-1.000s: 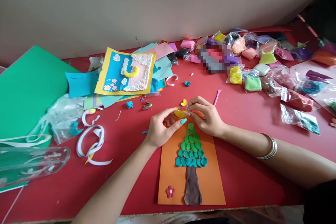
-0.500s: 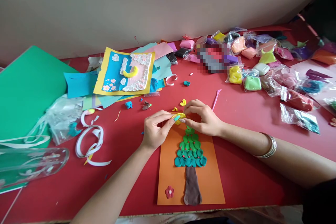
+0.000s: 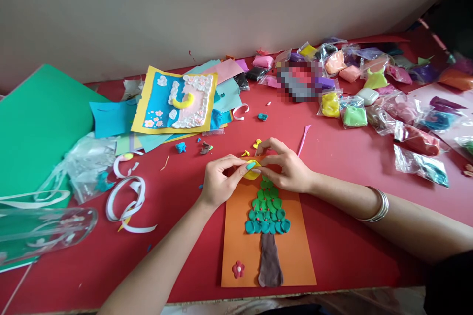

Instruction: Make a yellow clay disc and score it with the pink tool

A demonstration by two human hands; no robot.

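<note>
Bright, rounded yellow clay

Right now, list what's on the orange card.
On the card: a tree and a red flower. The left hand, right hand and yellow piece cover part of the card's upper end; what lies beneath is hidden.

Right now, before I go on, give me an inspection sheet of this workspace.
Surface: red tabletop.
Work: yellow clay piece at the far end of an orange card bearing a clay tree and red flower.
Clutter: bagged clay on the right, white strips on the left, pink tool beyond the card.
Hands: left hand pinches the yellow clay piece; right hand has fingertips at its edge.
Cables: nothing seen.
Surroundings: plain wall behind.
</note>
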